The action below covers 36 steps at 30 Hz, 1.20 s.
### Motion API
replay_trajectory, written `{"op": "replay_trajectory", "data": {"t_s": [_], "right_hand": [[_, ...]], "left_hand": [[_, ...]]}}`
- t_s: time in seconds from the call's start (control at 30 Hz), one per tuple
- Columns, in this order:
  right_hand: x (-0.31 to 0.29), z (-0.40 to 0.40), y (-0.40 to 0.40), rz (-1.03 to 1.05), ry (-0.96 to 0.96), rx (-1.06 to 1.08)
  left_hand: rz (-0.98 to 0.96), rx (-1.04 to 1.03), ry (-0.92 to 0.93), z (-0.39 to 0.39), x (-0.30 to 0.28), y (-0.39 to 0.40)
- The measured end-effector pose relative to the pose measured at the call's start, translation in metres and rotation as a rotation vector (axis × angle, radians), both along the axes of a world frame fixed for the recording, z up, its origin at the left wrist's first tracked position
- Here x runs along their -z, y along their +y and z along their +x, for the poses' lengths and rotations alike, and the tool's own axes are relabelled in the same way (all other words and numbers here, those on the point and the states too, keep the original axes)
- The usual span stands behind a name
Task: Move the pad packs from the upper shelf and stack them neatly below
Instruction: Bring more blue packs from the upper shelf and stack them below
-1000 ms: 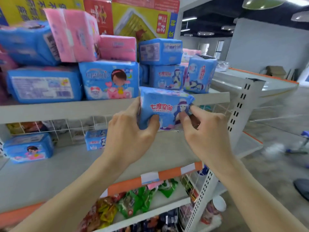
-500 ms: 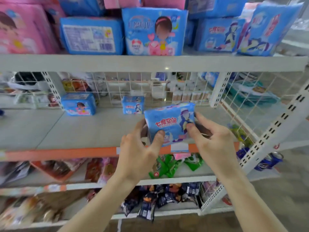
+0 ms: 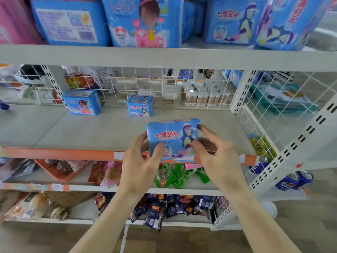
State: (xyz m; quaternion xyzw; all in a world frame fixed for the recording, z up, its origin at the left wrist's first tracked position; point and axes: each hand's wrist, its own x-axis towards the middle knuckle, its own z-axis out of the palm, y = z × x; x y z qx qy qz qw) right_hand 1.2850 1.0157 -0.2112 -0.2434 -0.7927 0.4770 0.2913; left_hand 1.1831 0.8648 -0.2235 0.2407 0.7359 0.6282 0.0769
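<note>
I hold a blue pad pack [image 3: 173,137] with red lettering upright at the front edge of the lower shelf [image 3: 91,132]. My left hand [image 3: 140,165] grips its left side and my right hand [image 3: 217,152] grips its right side. Two blue pad packs stand at the back of this shelf: a wider one [image 3: 82,102] on the left and a smaller one [image 3: 140,107] near the middle. The upper shelf [image 3: 164,57] carries several blue packs [image 3: 144,22] and a pink one at far left [image 3: 14,21].
A white wire grid [image 3: 164,84] backs the lower shelf and a wire side panel [image 3: 273,110] closes its right end. Snack bags [image 3: 175,176] fill the shelves underneath. Blue soda cans [image 3: 293,179] lie at the lower right beside a slotted upright.
The pack came down from the upper shelf level to the lower shelf's front edge, still in both hands. My view tilted downward and moved closer to the shelving.
</note>
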Motion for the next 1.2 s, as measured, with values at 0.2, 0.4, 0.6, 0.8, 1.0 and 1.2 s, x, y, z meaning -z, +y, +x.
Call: {"op": "replay_trajectory", "data": {"t_s": [0.2,0.4,0.6,0.8,1.0,1.2], "right_hand": [[0.005,0.003,0.024,-0.042,-0.041,-0.065],[0.021,-0.012,0.032,0.029,-0.031,-0.144],[0.040,-0.038,0.025,0.025,-0.042,-0.146],[0.051,-0.094,0.005,0.032,-0.099,-0.125],[0.061,-0.165,-0.020,0.035,-0.167,-0.050],[0.089,-0.220,-0.048,0.062,-0.190,-0.018]], "left_hand": [[-0.003,-0.038,-0.005,0.011,0.010,0.017],[-0.057,-0.065,-0.012,0.003,0.016,0.018],[-0.103,-0.025,-0.019,-0.022,0.031,0.007],[-0.174,-0.012,0.009,-0.087,0.049,-0.009],[-0.215,0.067,-0.001,-0.168,0.072,-0.033],[-0.231,0.122,0.017,-0.234,0.091,-0.055]]}}
